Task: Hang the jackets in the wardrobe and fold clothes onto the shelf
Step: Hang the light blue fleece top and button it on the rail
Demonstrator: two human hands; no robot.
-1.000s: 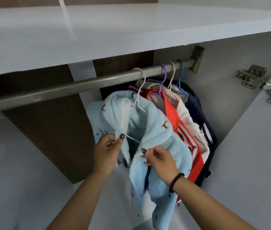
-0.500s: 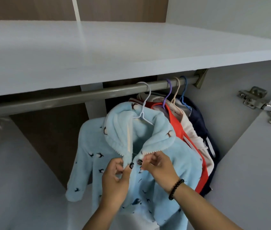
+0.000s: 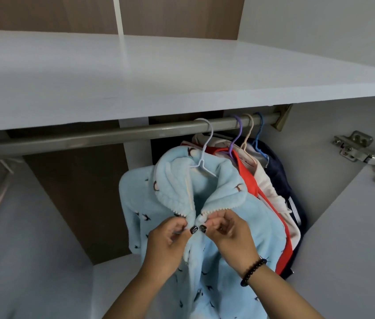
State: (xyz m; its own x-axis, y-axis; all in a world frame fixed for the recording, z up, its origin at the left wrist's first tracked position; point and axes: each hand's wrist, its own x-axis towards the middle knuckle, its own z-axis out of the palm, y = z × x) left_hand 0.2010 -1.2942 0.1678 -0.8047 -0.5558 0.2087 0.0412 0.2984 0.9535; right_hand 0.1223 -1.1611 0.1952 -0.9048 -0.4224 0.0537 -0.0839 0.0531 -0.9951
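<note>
Jacket [image 3: 204, 226] fronts in pale blue fleece are pinched together just below the collar, one edge in each grip. The left hand [image 3: 168, 245] is closed on the left front edge between thumb and curled fingers; the right hand [image 3: 232, 236] is closed the same way on the right edge, and the two thumbs nearly touch. The jacket hangs directly above the grips on a white hanger [image 3: 204, 148], hooked over the rail [image 3: 90, 137] beneath the shelf [image 3: 159, 84]. Further along the rail, to the right of the grips, three more hangers carry a red garment [image 3: 248, 180], a cream one [image 3: 271, 192] and a navy one [image 3: 280, 176], pressed close against the blue jacket.

The step in hand appears to be closing the top of the front; whether a button or snap lies between the fingers cannot be seen. For a good result, the two edges should be kept level, so that the collar sits evenly, and little downward pull should be given, since the hanger is thin and could tip or slide. Once fastened, the shoulders should be checked for an even seat on the hanger.
</note>
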